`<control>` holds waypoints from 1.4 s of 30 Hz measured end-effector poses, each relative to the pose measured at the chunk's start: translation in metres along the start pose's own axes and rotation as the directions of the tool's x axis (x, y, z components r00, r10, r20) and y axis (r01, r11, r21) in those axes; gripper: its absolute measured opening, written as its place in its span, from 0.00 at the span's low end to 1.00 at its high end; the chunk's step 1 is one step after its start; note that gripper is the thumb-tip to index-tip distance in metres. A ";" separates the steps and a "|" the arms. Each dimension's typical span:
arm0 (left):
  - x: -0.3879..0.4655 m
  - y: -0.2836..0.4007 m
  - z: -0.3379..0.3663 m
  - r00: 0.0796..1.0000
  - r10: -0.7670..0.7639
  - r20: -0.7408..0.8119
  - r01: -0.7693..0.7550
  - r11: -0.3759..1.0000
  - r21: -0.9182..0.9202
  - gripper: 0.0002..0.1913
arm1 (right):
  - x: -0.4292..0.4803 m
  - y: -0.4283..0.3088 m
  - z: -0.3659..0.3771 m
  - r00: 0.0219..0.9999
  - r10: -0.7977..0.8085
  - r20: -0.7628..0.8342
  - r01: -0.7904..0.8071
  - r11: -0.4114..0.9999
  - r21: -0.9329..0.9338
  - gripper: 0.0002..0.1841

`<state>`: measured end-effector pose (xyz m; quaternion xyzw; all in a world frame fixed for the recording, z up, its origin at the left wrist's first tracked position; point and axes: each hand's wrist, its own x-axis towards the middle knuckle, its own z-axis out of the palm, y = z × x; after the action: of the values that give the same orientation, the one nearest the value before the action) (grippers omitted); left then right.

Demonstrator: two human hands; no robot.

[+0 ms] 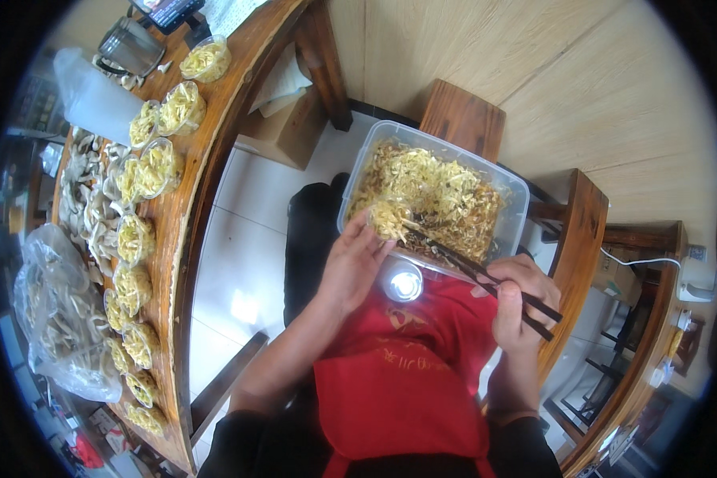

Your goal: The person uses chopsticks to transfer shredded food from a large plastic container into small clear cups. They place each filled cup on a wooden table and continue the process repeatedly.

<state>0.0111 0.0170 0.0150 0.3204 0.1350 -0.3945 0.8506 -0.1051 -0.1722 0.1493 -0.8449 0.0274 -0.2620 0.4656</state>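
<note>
In my left hand (358, 254) is a small clear plastic cup (389, 218) full of pale yellow shredded food. It is held over the near left part of a large clear plastic tub (518, 209). My right hand (523, 299) grips a pair of dark chopsticks (454, 257), whose tips touch the food at the cup's right side. Inside the tub lies a heap of shredded food (430, 179), pale yellow on top and browner around the edges. Against my red apron (400, 406), just below the tub, sits a shiny round container (403, 281); its contents cannot be made out.
Along the wooden table (206, 161) at left stand several filled cups (136, 239). Behind them are loose grey mushrooms (92, 203), a plastic bag of mushrooms (60, 316) and a metal mug (131, 48). A wooden bench (579, 239) is at right; a cardboard box (287, 131) sits under the table.
</note>
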 end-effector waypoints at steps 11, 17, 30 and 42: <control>-0.004 0.002 0.004 0.999 -0.018 -0.037 0.019 0.999 0.029 0.23 | -0.002 0.005 0.001 0.999 0.014 -0.038 -0.010 0.996 0.094 0.06; -0.008 -0.001 0.006 0.999 -0.015 -0.047 0.016 0.999 0.031 0.23 | 0.001 0.013 0.011 0.999 -0.017 0.052 0.016 1.000 0.023 0.05; -0.006 -0.001 0.001 1.000 -0.014 0.000 0.014 1.000 -0.002 0.23 | -0.012 0.008 0.000 0.997 0.070 -0.019 -0.068 0.995 0.079 0.05; -0.006 -0.001 0.000 0.999 -0.020 -0.025 0.020 1.000 -0.007 0.23 | -0.010 0.005 0.003 0.993 0.117 -0.017 -0.116 0.991 0.063 0.04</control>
<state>0.0062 0.0200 0.0180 0.3212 0.1503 -0.3983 0.8459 -0.1113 -0.1698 0.1394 -0.8242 0.0735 -0.2438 0.5059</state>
